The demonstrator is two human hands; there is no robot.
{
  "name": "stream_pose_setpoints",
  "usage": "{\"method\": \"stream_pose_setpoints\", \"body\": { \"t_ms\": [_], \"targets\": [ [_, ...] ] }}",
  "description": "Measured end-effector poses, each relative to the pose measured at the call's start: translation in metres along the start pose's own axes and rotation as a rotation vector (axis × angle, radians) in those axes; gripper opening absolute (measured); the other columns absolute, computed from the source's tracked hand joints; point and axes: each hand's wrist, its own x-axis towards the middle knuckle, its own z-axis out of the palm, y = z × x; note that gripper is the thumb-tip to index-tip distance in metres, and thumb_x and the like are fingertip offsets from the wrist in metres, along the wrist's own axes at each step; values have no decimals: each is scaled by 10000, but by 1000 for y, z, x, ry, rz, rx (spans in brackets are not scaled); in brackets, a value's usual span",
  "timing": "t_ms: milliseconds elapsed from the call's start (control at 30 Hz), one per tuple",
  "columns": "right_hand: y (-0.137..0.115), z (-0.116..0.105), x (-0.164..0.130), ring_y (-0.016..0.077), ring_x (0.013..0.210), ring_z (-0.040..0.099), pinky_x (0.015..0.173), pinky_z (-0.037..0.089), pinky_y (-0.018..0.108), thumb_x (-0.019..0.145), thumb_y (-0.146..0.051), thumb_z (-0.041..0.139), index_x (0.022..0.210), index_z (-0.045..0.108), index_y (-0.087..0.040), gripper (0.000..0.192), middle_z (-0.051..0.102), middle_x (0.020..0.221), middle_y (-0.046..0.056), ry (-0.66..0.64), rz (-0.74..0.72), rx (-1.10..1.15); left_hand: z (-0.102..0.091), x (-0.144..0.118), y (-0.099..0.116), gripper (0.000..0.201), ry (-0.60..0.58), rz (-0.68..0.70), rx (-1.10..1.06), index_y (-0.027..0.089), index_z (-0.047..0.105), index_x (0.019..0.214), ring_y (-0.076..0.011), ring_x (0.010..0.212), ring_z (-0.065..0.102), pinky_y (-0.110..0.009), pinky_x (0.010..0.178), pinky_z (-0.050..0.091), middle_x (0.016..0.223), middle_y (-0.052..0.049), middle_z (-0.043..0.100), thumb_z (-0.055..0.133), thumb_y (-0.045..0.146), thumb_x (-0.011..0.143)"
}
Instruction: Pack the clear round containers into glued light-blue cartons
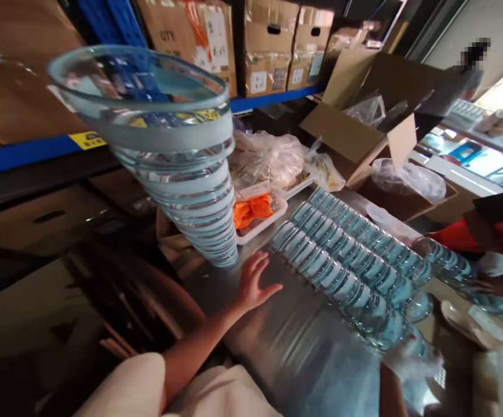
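Note:
A tall stack of nested clear glass vessels [177, 174], with frosted bands, rises at the left from the metal table [277, 324]. My left hand [254, 284] is bare and open beside the base of this stack, fingers apart and nothing in them. Several rows of similar glass vessels [338, 272] lie on their sides, nested, across the table to the right. At the near end of the front row is my right hand [412, 360], in a whitish glove. It overlaps the last glasses, but its fingers are blurred, so its grip is unclear.
A white tray [262, 227] with orange netting and a plastic bag [273, 156] sit behind. An open carton [351, 133] stands at the back. Boxes [269, 52] fill the blue shelf. On the right, a co-worker's gloved hand [492, 264] is near more glasses [447, 260].

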Motion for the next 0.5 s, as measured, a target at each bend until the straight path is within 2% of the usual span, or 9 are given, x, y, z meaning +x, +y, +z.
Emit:
{"method": "stream_pose_setpoints", "body": {
  "t_ms": [67, 100, 133, 167, 200, 267, 333, 433, 500],
  "targets": [
    [-24, 36, -38, 408, 1539, 445, 1073, 531, 669, 793, -677, 511, 1560, 298, -472, 822, 434, 1628, 177, 31, -158, 73, -71, -4, -20, 1282, 462, 134, 56, 321, 171, 1640, -413, 1451, 530, -613, 1254, 381, 1554, -164, 494, 626, 996, 649],
    [-42, 58, -61, 379, 1459, 552, 1120, 536, 606, 800, -673, 509, 1535, 368, -394, 799, 503, 1583, 164, -62, -219, 111, -104, 3, -31, 1363, 635, 148, 63, 292, 42, 1655, -422, 1495, 482, -633, 1258, 363, 1603, -183, 425, 546, 1047, 639],
    [-63, 81, -83, 379, 1437, 570, 1161, 510, 595, 808, -669, 535, 1524, 401, -290, 822, 512, 1572, 194, -254, -278, 189, -133, 15, -43, 1378, 679, 147, 41, 260, -48, 1657, -415, 1549, 417, -621, 1274, 341, 1651, -206, 359, 500, 1051, 672],
    [-90, 104, -106, 393, 1432, 566, 1174, 491, 607, 792, -676, 569, 1490, 440, -217, 844, 523, 1552, 228, -395, -323, 278, -154, 28, -54, 1387, 653, 135, 3, 235, -83, 1661, -406, 1591, 356, -595, 1286, 329, 1687, -226, 307, 485, 1049, 693],
    [-120, 124, -127, 390, 1453, 542, 1199, 462, 607, 812, -677, 598, 1475, 461, -191, 833, 519, 1558, 236, -510, -380, 363, -168, 41, -63, 1458, 596, 115, -20, 216, -76, 1668, -414, 1623, 289, -579, 1307, 294, 1721, -247, 242, 562, 1044, 651],
    [-193, 151, -162, 358, 1464, 536, 1229, 425, 595, 881, -669, 631, 1488, 472, -205, 780, 526, 1568, 212, -621, -538, 562, -172, 60, -77, 1598, 442, 64, -82, 193, -46, 1680, -443, 1661, 154, -570, 1339, 213, 1760, -284, 120, 741, 989, 540],
    [-276, 155, -186, 337, 1478, 528, 1228, 428, 600, 943, -685, 619, 1538, 448, -239, 762, 512, 1591, 180, -667, -781, 734, -156, 67, -85, 1678, 352, 34, -174, 207, -65, 1685, -459, 1670, 75, -582, 1347, 180, 1773, -299, 24, 851, 918, 472],
    [-398, 125, -208, 327, 1533, 473, 1229, 426, 628, 973, -791, 525, 1647, 305, -292, 866, 410, 1678, 131, -623, -1200, 851, -124, 65, -93, 1615, 326, 77, -261, 282, -114, 1682, -443, 1662, 158, -612, 1336, 218, 1778, -273, 52, 871, 863, 542],
    [-464, 99, -218, 332, 1610, 350, 1272, 365, 623, 949, -858, 480, 1656, 295, -270, 938, 339, 1722, 104, -544, -1467, 806, -111, 63, -96, 1542, 325, 111, -245, 319, -124, 1674, -434, 1639, 250, -638, 1321, 254, 1771, -250, 115, 848, 853, 603]
  ]
}}
